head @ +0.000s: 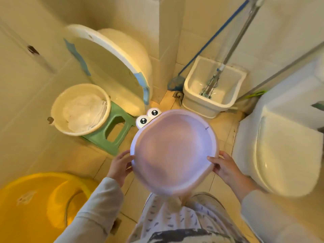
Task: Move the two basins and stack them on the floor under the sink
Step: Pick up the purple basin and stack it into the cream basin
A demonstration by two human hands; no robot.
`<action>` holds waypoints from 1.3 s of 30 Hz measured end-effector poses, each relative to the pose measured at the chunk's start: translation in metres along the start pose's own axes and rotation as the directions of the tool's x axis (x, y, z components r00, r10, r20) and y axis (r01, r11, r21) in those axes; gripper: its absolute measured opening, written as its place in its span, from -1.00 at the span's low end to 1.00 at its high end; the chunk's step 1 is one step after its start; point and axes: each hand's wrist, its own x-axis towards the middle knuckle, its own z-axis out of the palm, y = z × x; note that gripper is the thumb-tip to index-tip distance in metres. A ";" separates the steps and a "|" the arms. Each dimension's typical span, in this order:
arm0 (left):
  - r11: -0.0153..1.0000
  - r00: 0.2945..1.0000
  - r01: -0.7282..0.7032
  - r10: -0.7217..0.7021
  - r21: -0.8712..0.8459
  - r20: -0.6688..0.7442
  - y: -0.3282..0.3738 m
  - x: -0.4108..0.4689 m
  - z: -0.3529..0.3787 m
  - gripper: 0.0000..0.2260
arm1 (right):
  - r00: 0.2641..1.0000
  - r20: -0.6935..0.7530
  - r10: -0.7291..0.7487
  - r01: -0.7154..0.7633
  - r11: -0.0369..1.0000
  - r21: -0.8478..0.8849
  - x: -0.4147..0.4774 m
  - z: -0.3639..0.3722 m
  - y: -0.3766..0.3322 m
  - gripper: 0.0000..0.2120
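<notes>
I hold a pale pink basin point(173, 151) with two cartoon eyes on its far rim, level and above the tiled floor in the middle of the view. My left hand point(121, 165) grips its left rim and my right hand point(226, 167) grips its right rim. A cream round basin point(57, 109) with white cloth inside rests on a green plastic stool point(112, 135) at the left. No sink shows in the view.
A large white tub point(112, 67) leans against the back wall. A low ceramic mop sink point(213, 88) holds a mop at the back right. A toilet point(280, 151) stands at the right, a yellow tub point(35, 204) at the lower left.
</notes>
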 end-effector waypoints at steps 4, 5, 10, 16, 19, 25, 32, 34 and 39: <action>0.980 0.994 -0.055 0.035 0.193 0.106 0.014 0.002 0.023 -0.75 | 0.993 -0.115 0.033 -0.004 0.970 0.243 -0.026 -0.027 0.044 -0.55; 0.970 0.989 -0.068 0.035 0.235 0.141 0.016 0.003 0.031 -0.75 | 0.990 -0.138 0.032 0.009 0.958 0.287 -0.034 -0.033 0.052 -0.52; 0.894 0.944 -0.091 -0.064 0.440 0.325 0.014 0.002 0.085 -0.68 | 0.950 -0.309 0.047 0.111 0.873 0.475 -0.082 -0.076 0.099 -0.54; 0.735 0.851 -0.222 -0.175 0.640 0.496 -0.015 -0.029 0.180 -0.75 | 0.866 -0.484 0.127 0.260 0.712 0.652 -0.141 -0.135 0.161 -0.52; 0.657 0.786 -0.301 -0.241 0.692 0.570 -0.042 -0.055 0.225 -0.73 | 0.817 -0.552 0.166 0.345 0.626 0.699 -0.171 -0.164 0.197 -0.52; 0.576 0.724 -0.398 -0.280 0.713 0.631 -0.120 -0.112 0.297 -0.70 | 0.757 -0.612 0.228 0.440 0.515 0.736 -0.211 -0.222 0.259 -0.57; 0.499 0.717 -0.420 -0.330 0.758 0.614 -0.225 -0.171 0.369 -0.84 | 0.718 -0.634 0.290 0.468 0.473 0.746 -0.247 -0.324 0.303 -0.79; 0.485 0.702 -0.427 -0.355 0.763 0.618 -0.254 -0.190 0.389 -0.85 | 0.691 -0.661 0.294 0.480 0.496 0.723 -0.259 -0.355 0.315 -0.70; 0.450 0.638 -0.468 -0.423 0.760 0.643 -0.316 -0.234 0.444 -0.82 | 0.613 -0.716 0.334 0.525 0.504 0.685 -0.287 -0.425 0.338 -0.64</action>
